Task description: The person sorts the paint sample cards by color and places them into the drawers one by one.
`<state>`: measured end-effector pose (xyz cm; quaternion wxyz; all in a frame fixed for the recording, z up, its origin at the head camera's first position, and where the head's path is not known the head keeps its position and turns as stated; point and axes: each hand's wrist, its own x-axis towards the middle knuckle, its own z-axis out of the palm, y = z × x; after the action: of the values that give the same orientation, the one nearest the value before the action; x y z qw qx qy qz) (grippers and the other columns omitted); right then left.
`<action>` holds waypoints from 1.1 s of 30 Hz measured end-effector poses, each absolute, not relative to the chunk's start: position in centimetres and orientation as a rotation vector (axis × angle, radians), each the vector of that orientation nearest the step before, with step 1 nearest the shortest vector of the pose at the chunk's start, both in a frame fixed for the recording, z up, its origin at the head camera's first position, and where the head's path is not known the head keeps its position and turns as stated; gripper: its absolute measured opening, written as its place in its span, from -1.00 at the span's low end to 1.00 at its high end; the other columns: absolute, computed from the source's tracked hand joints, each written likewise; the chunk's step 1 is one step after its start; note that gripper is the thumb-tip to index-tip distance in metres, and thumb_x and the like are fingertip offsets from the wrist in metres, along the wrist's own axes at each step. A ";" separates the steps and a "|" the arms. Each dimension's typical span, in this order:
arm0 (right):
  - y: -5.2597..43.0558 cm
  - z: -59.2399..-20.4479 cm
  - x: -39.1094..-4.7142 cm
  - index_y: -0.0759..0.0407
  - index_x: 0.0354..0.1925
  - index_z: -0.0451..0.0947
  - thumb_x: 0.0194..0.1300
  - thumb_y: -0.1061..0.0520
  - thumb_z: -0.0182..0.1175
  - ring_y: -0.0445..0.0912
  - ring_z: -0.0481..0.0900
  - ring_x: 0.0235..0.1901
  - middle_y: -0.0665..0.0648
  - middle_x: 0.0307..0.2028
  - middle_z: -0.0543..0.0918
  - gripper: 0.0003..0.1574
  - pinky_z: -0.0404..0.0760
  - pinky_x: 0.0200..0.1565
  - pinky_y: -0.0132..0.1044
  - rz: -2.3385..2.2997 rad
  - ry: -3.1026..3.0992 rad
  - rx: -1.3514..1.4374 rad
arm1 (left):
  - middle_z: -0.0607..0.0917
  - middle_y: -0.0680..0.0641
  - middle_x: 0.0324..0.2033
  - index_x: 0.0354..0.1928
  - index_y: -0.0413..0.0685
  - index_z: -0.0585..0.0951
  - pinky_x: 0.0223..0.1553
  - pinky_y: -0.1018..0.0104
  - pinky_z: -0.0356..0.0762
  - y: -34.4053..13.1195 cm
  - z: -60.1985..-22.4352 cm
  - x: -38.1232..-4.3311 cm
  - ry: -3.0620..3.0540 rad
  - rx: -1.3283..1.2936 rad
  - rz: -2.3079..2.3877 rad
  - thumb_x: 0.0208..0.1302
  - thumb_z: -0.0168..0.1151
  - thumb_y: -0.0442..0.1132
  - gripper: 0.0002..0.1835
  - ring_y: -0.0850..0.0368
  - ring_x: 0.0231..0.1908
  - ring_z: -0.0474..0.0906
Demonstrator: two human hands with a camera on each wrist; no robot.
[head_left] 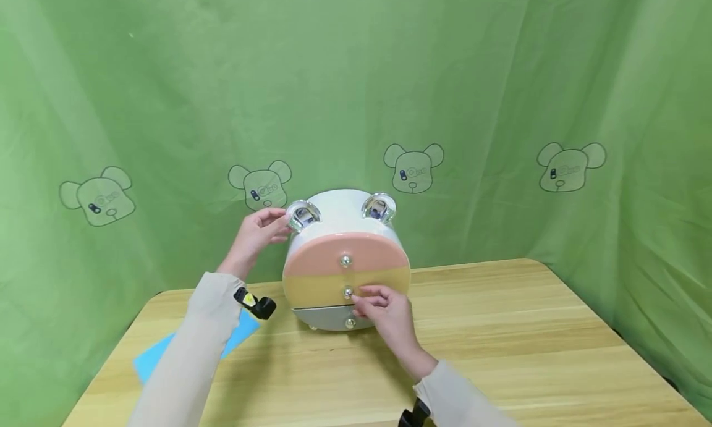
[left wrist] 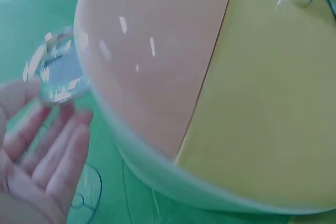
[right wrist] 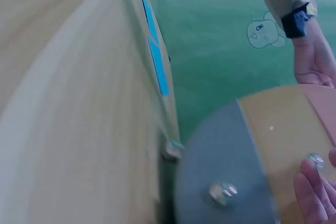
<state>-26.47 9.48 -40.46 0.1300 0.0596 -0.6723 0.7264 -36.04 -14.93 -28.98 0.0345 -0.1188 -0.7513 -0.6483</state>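
Note:
A small round-fronted drawer box [head_left: 346, 282] with pink, yellow and grey bands stands on the table. Two shiny silver ears top its white body. My left hand [head_left: 260, 234] pinches the edge of the left ear [head_left: 305, 215] between thumb and fingers, the other fingers loosely extended, as the left wrist view shows. At the yellow middle drawer [head_left: 317, 289], the thumb and fingertips of my right hand [head_left: 388, 316] pinch the clear round knob [head_left: 348, 292]. A thin dark gap runs between the yellow and grey bands. The pink drawer's knob [head_left: 346, 261] and the grey drawer's knob [head_left: 350, 323] are untouched.
A flat blue sheet [head_left: 152, 358] lies on the wooden table [head_left: 500, 353], partly hidden under my left forearm. Behind the table hangs a green curtain [head_left: 473, 93] printed with bear heads. The box stands near the table's back edge.

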 end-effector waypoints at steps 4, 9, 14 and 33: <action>11.5 -38.8 -26.2 0.43 -0.18 0.56 0.04 0.36 0.35 -0.03 0.68 -0.54 0.38 -0.41 0.68 -0.68 0.72 -0.39 -0.23 2.029 -2.024 0.212 | 0.64 -0.11 -0.05 0.13 -0.21 0.46 -0.05 0.29 0.61 -14.6 -29.2 -34.8 -2.269 -0.266 -1.944 0.27 0.22 -0.18 -0.56 0.11 -0.15 0.61; 14.0 -36.0 -26.6 0.40 -0.16 0.56 0.11 0.25 0.34 -0.07 0.67 -0.51 0.27 -0.41 0.70 -0.68 0.72 -0.36 -0.25 1.941 -2.082 0.210 | 0.55 -0.14 0.11 0.19 -0.16 0.42 0.01 0.31 0.56 -14.6 -30.0 -33.0 -2.206 -0.184 -1.859 0.25 0.24 -0.18 -0.52 0.11 -0.04 0.53; 16.6 -33.5 -28.4 0.40 -0.14 0.54 0.18 0.17 0.30 -0.09 0.66 -0.48 0.22 -0.39 0.69 -0.65 0.71 -0.33 -0.29 1.848 -2.064 0.241 | 0.54 -0.09 0.11 0.17 -0.13 0.44 0.12 0.20 0.47 -14.2 -31.0 -30.5 -2.181 -0.229 -1.699 0.23 0.26 -0.19 -0.53 0.08 0.07 0.47; 16.9 -28.6 -34.7 0.26 0.05 0.51 0.23 0.02 0.26 -0.07 0.57 -0.13 0.20 -0.07 0.62 -0.51 0.60 -0.10 -0.45 1.635 -2.124 0.289 | 0.66 -0.12 -0.09 -0.06 -0.15 0.60 -0.10 0.42 0.60 -8.9 -38.1 -24.3 -2.153 -0.329 -1.884 0.17 0.29 -0.32 -0.73 0.11 -0.11 0.57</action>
<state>-34.72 16.88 -28.63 0.2213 0.1047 -0.7683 0.5914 -24.25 -8.86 -38.06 0.1305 -0.1134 -0.7412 -0.6487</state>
